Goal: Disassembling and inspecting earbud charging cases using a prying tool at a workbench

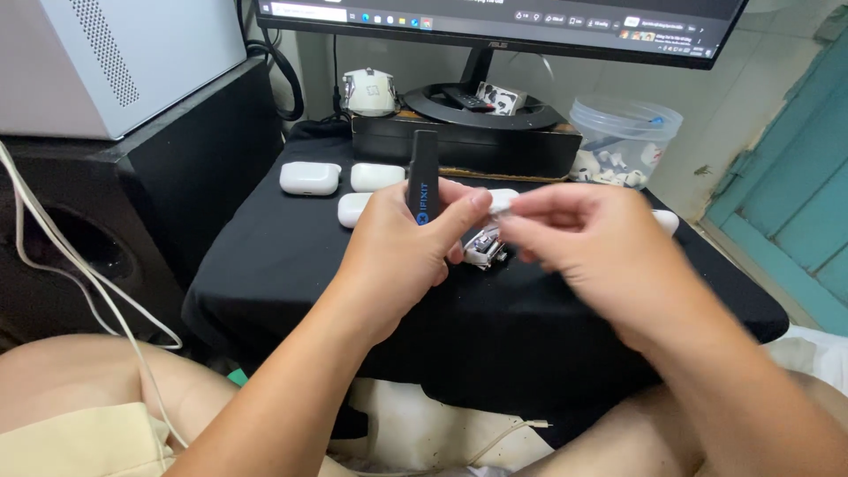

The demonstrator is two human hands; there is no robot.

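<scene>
Behind hands, white earbud cases, monitor stand, plastic tub

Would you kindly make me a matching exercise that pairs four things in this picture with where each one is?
Things:
1. black tool
2. clear plastic tub
3. white earbud cases
4. small metal part

Places:
A. on the black cloth, left of the hands
B. in the left hand
C. at the back right, beside the monitor stand
D. under the fingertips of the right hand

Pairs: 1-B, 2-C, 3-A, 4-D
</scene>
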